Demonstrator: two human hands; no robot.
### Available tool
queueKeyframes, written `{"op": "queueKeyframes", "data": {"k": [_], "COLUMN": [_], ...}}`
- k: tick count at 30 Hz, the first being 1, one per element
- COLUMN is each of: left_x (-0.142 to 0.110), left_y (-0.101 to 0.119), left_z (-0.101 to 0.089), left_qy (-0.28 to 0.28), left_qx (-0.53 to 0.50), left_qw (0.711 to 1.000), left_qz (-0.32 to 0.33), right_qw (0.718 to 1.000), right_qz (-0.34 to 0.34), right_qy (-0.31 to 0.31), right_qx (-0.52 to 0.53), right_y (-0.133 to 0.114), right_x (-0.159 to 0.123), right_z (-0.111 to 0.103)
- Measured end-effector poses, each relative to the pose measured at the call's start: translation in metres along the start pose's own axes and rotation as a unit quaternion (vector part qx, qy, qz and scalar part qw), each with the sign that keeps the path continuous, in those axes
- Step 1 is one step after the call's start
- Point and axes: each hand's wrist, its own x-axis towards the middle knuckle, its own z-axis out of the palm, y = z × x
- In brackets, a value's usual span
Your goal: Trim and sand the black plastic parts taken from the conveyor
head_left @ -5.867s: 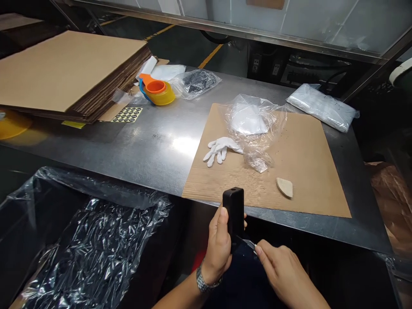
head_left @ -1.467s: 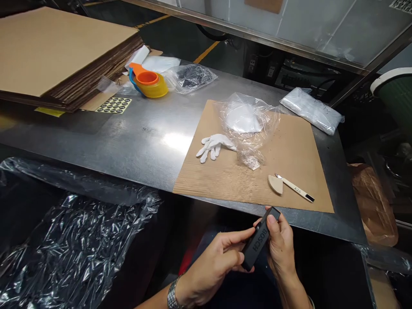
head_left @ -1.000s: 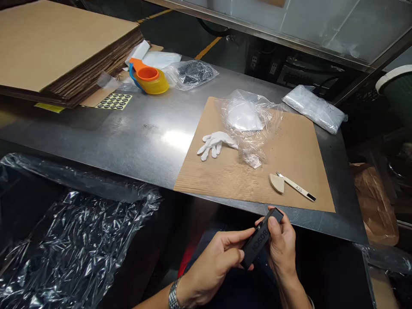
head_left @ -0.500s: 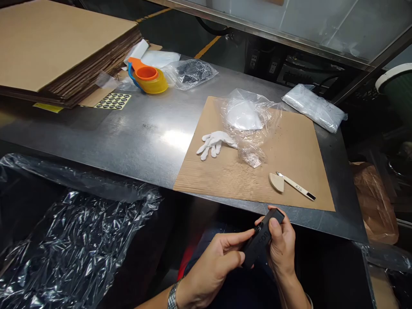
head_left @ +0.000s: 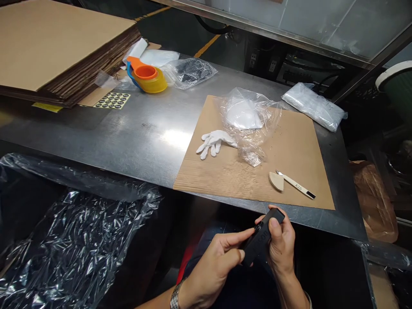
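Head view: the black block (head_left: 262, 237) is just off the near edge of the desk (head_left: 135, 137), left grip (head_left: 219, 262) pinching its lower end, right grip (head_left: 283, 245) wrapped around its upper end. Either one loosening could drop it; a careless reach across the cardboard (head_left: 219, 180) could end in a cut from the uncapped knife (head_left: 294, 183).

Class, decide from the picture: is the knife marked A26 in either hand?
No, the knife lies on the cardboard sheet, while the left hand and right hand hold the black block.
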Motion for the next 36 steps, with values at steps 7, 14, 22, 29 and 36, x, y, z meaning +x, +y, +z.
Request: {"op": "queueKeyframes", "data": {"k": [7,14,22,29,36], "left_x": [-0.0001,-0.003,-0.0003,0.0006,0.0045], "left_y": [-0.0023,0.0035,-0.0007,-0.0009,-0.0039], "left_z": [0.0,0.0039,0.0031,0.0024,0.0012], "left_qy": [0.015,0.038,0.034,0.041,0.041], "left_qx": [0.002,-0.037,-0.032,-0.025,-0.063], "left_qw": [1.0,0.998,0.999,0.999,0.997], "left_qz": [0.003,-0.019,-0.01,-0.018,-0.032], "right_qw": [1.0,1.0,0.999,0.998,0.998], "right_qz": [0.001,-0.002,-0.027,-0.042,0.008], "right_qy": [0.002,-0.007,-0.001,-0.002,0.022], "right_qx": [0.001,0.011,-0.022,-0.042,-0.06], "right_y": [0.0021,0.0051,0.0041,0.0042,0.0058], "right_x": [-0.0011,-0.0008,-0.001,-0.0037,-0.0004], "right_z": [-0.0014,-0.0043,-0.0038,-0.0035,-0.0017]}}
